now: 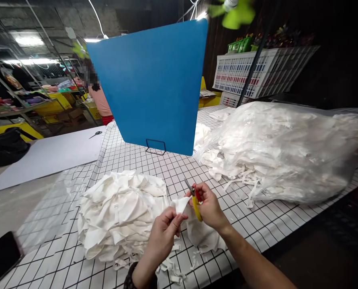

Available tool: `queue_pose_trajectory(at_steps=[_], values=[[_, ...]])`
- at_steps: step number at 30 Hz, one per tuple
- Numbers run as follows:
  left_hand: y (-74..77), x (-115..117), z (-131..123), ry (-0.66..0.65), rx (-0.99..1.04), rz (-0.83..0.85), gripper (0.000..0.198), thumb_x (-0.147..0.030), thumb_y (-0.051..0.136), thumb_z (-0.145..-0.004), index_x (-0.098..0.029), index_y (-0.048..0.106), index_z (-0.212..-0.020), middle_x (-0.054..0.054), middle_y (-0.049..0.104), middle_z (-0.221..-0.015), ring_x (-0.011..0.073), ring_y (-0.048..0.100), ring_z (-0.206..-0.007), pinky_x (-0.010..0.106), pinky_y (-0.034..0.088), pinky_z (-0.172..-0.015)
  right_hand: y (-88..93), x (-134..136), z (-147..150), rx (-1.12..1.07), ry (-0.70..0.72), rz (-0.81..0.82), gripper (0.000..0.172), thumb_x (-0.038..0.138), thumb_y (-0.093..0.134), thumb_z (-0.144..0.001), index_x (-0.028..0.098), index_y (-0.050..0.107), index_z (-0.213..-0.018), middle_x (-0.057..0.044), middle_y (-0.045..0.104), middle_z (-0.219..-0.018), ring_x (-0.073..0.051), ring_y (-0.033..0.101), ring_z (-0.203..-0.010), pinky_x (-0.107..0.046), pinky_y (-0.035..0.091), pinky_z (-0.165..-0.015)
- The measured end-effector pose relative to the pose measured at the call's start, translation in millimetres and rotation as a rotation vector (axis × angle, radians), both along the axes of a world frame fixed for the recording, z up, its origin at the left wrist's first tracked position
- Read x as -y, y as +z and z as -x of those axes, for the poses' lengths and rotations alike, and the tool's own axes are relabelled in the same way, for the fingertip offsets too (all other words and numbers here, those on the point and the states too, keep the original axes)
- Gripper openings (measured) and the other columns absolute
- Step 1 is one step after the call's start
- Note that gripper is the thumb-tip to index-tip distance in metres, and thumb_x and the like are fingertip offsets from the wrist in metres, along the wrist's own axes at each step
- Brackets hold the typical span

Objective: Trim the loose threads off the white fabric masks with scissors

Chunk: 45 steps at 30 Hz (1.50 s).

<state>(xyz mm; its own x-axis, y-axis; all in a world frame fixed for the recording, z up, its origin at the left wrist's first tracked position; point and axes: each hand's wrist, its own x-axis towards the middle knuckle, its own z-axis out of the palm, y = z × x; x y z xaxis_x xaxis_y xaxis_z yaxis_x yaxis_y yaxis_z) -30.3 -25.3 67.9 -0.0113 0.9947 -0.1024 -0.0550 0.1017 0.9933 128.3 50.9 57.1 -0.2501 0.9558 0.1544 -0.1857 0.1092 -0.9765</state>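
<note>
My left hand [168, 226] pinches the edge of a white fabric piece [181, 205] between thumb and fingers. My right hand [208, 204] is closed around small thread scissors with red and yellow handles [197, 206], their metal tip pointing up and left. Part of the white cloth [204, 233] hangs down below both hands onto the table. Left of my hands lies a large heap of white fabric pieces [121, 212]. Small white offcuts [174, 273] are scattered below my left hand.
A grid-patterned cloth [130, 154] covers the table. A big clear plastic bag of white fabric [281, 152] sits to the right. Behind stands a blue board [154, 84] in a wire holder [155, 147]. A phone [1, 259] and black scissors [96, 134] lie left. Beyond is another person [99, 100].
</note>
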Motion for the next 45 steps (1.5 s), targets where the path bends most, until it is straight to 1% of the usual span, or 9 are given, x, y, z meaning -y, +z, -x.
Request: queue_pose_trajectory(at_steps=[3,5,7,10,12,15,19,26,45], values=[[2.9,0,-2,0.173,-0.131,-0.202,0.027,-0.041,0.068,-0.083,-0.016,0.073,-0.075,0.012,0.058,-0.109,0.0181,0.057,-0.082,0.026,0.045,-0.065,-2.4,4,2,0.026,0.073,0.091,0.038,0.028,0.082,-0.068,0.022,0.048,-0.085,-0.002,0.066,-0.092,-0.014,0.064,-0.079,-0.026,0.053,-0.070],[2.0,0,-3,0.144,-0.046,-0.200,0.027,-0.040,0.066,-0.085,-0.016,0.071,-0.075,0.013,0.056,-0.120,0.0142,0.057,-0.072,0.025,0.045,-0.059,-6.2,8,1,0.023,0.159,0.158,0.043,0.031,0.084,-0.065,0.022,0.046,-0.084,0.000,0.065,-0.087,-0.014,0.063,-0.074,-0.026,0.053,-0.067],[-2.5,-2,-5,0.071,0.110,-0.151,0.029,-0.042,0.063,-0.087,-0.016,0.068,-0.077,0.011,0.062,-0.109,0.0083,0.049,-0.053,0.023,0.040,-0.049,-7.5,11,-3,0.043,0.206,0.182,0.044,0.035,0.083,-0.066,0.022,0.045,-0.084,0.000,0.065,-0.085,-0.014,0.062,-0.071,-0.027,0.052,-0.066],[-10.3,-6,-6,0.033,0.243,-0.102,0.030,-0.045,0.061,-0.087,-0.016,0.064,-0.081,0.004,0.063,-0.078,0.0080,0.047,-0.046,0.022,0.039,-0.046,0.5,17,-21,0.162,0.117,0.099,0.039,0.038,0.078,-0.073,0.023,0.044,-0.085,-0.001,0.063,-0.090,-0.014,0.061,-0.076,-0.028,0.050,-0.070],[-11.6,-7,-6,0.020,0.205,-0.103,0.028,-0.043,0.060,-0.089,-0.016,0.062,-0.083,0.003,0.062,-0.075,0.0106,0.054,-0.052,0.024,0.044,-0.054,11.7,22,-36,0.334,0.068,0.018,0.038,0.037,0.077,-0.073,0.023,0.043,-0.084,0.002,0.060,-0.084,-0.013,0.057,-0.073,-0.025,0.047,-0.066],[-7.8,-7,-5,-0.035,0.070,-0.143,0.023,-0.037,0.054,-0.094,-0.016,0.062,-0.089,0.004,0.062,-0.082,0.0128,0.059,-0.063,0.026,0.046,-0.067,29.2,31,-54,0.682,0.121,-0.093,0.041,0.038,0.079,-0.069,0.024,0.046,-0.088,0.006,0.052,-0.072,-0.012,0.048,-0.063,-0.023,0.040,-0.055],[-2.9,-4,-4,-0.085,-0.070,-0.196,0.023,-0.035,0.049,-0.096,-0.018,0.064,-0.095,0.004,0.058,-0.082,0.0156,0.058,-0.071,0.027,0.045,-0.071,40.9,41,-57,0.945,0.105,-0.203,0.045,0.046,0.079,-0.066,0.024,0.045,-0.088,0.004,0.053,-0.074,-0.014,0.048,-0.062,-0.025,0.038,-0.055],[1.9,-1,-1,-0.164,-0.283,-0.270,0.025,-0.031,0.046,-0.097,-0.019,0.062,-0.083,0.006,0.059,-0.081,0.0170,0.057,-0.073,0.027,0.042,-0.070,44.8,45,-49,1.017,0.056,-0.327,0.039,0.045,0.075,-0.069,0.024,0.046,-0.086,0.000,0.059,-0.080,-0.018,0.055,-0.068,-0.028,0.040,-0.059],[15.8,6,0,-0.255,-0.319,-0.329,0.025,-0.027,0.043,-0.098,-0.019,0.061,-0.084,0.005,0.058,-0.081,0.0153,0.055,-0.072,0.024,0.041,-0.067,51.4,50,-51,1.079,0.085,-0.307,0.038,0.048,0.071,-0.069,0.025,0.042,-0.077,0.006,0.051,-0.059,-0.013,0.043,-0.050,-0.024,0.030,-0.048]])
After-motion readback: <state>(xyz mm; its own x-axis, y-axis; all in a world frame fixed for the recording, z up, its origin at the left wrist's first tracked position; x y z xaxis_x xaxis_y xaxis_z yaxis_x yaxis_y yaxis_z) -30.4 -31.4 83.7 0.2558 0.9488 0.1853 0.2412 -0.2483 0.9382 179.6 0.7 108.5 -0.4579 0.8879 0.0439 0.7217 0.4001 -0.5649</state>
